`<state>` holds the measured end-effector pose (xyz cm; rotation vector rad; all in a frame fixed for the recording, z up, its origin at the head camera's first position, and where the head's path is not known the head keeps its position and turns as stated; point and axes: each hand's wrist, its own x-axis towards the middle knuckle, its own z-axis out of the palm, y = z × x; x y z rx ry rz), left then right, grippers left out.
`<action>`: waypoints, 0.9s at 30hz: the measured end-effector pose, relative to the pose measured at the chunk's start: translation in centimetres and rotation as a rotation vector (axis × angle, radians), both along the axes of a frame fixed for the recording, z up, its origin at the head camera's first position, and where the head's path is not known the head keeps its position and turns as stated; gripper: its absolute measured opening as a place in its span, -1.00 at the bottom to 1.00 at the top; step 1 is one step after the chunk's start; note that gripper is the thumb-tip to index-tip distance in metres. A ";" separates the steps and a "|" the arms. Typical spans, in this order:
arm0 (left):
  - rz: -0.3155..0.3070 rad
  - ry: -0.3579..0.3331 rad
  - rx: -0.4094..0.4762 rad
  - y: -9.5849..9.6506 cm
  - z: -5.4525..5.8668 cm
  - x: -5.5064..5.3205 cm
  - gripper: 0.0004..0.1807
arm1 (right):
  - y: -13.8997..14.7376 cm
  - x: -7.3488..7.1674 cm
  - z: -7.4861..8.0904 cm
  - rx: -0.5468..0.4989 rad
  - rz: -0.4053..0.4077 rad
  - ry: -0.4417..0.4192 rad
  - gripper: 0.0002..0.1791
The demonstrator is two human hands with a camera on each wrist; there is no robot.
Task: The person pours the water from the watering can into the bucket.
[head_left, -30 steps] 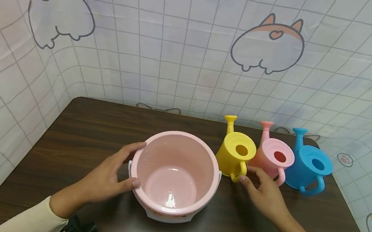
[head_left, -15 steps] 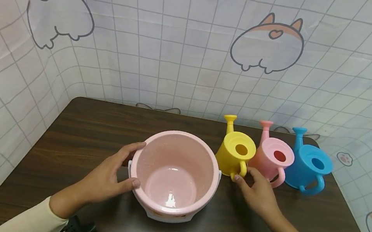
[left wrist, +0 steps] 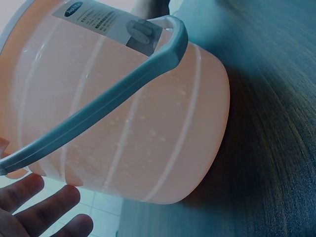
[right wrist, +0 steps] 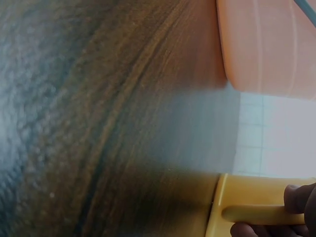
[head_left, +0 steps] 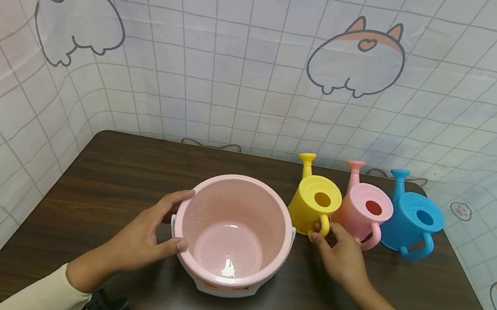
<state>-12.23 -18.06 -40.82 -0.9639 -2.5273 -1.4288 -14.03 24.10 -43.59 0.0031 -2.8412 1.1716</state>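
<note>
A pink bucket (head_left: 232, 280) stands upright on the table in front of me. My left hand (head_left: 135, 242) rests against its left side, fingers spread and thumb on the rim. In the left wrist view, extended fingers (left wrist: 52, 207) touch the bucket's outer wall (left wrist: 148, 138), beside its lowered carrying handle (left wrist: 98, 106). My right hand (head_left: 343, 256) pinches the handle of the yellow watering can (head_left: 304, 209) between thumb and fingers. The right wrist view shows the thumb (right wrist: 296, 197) over that handle (right wrist: 256, 214) and fingertips beneath it. The can sits upright.
To the right of the yellow can stand a pink watering can (head_left: 354, 213) and a blue watering can (head_left: 401, 225), spouts toward the back. The dark wooden table (head_left: 128, 170) ends at a white gridded cloth backdrop (head_left: 219, 93), which also rises at both sides.
My right hand has shifted slightly left and its grip has closed in on the yellow can's handle. The left hand, bucket and watering cans have hardly moved.
</note>
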 end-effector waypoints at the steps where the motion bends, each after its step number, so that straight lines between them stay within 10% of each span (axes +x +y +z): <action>1: -0.001 0.001 0.000 0.0 0.0 0.0 -0.12 | 0.0 0.0 0.0 -0.006 -0.004 0.001 -0.65; 27: 0.022 -0.009 -0.030 0.0 0.1 0.1 -0.12 | 0.6 -0.2 0.1 0.061 -0.068 0.229 -0.65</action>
